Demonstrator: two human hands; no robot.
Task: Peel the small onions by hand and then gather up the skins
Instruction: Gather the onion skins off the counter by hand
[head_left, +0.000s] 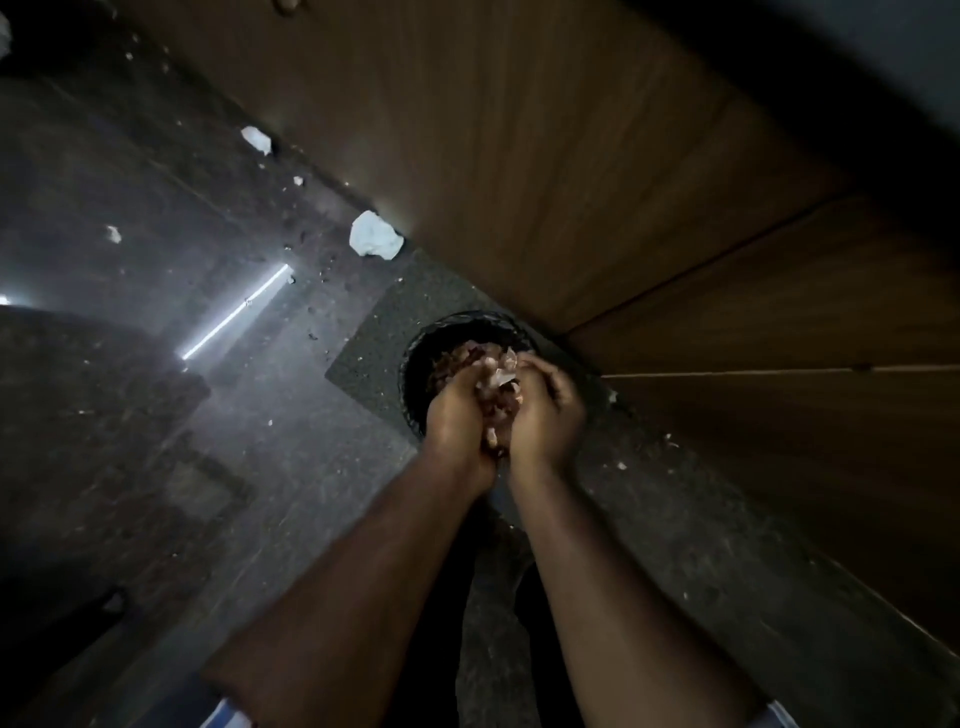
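Skins (500, 395) sat bunched between the left hand (457, 410) and right hand (545, 410), both cupped shut around the pile above the dark bin (415, 364) on the floor beside the wooden cabinet (571, 182), so parting the palms low over its mouth would likely spill least

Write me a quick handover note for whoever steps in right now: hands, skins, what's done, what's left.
Left hand and right hand: cupped together, a joint grip on a bunch of onion skins, over the dark round bin on the floor.
Bin already holds skins.
Done: this handful is gathered and brought to the bin.
Left: drop it in, then pick up small scraps scattered on the dark floor. White crumpled wads lie by the wooden panel. No peeled onions in view.
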